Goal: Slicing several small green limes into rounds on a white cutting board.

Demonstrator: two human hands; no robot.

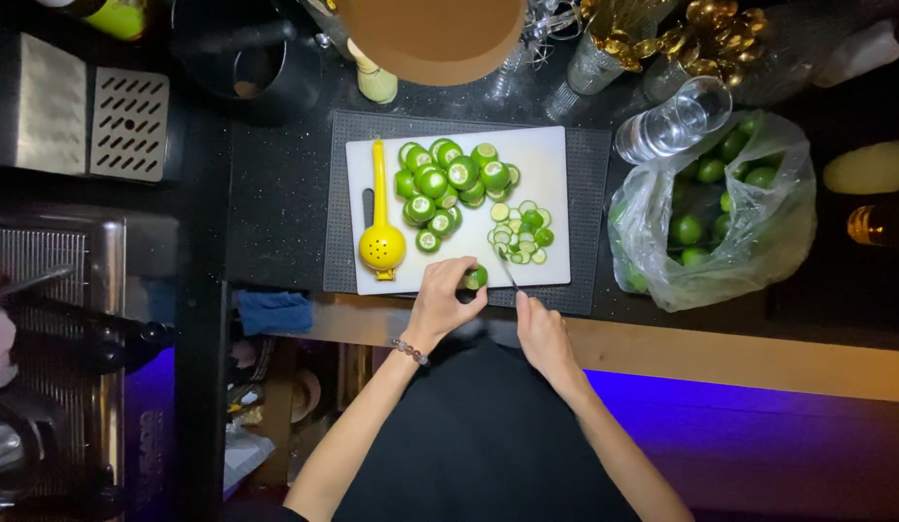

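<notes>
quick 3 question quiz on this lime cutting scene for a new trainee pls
1. True or false: the left hand steadies a small green lime at the near edge of the white rectangular plastic cutting board.
2. What does the right hand hold? A) thin-bladed knife B) yellow metal citrus squeezer C) clear drinking glass
3. Where are the uncut whole limes kept?

Key:
1. True.
2. A; the squeezer lies on the board's left side, the glass stands behind the bag.
3. In the clear plastic bag right of the board.
</notes>
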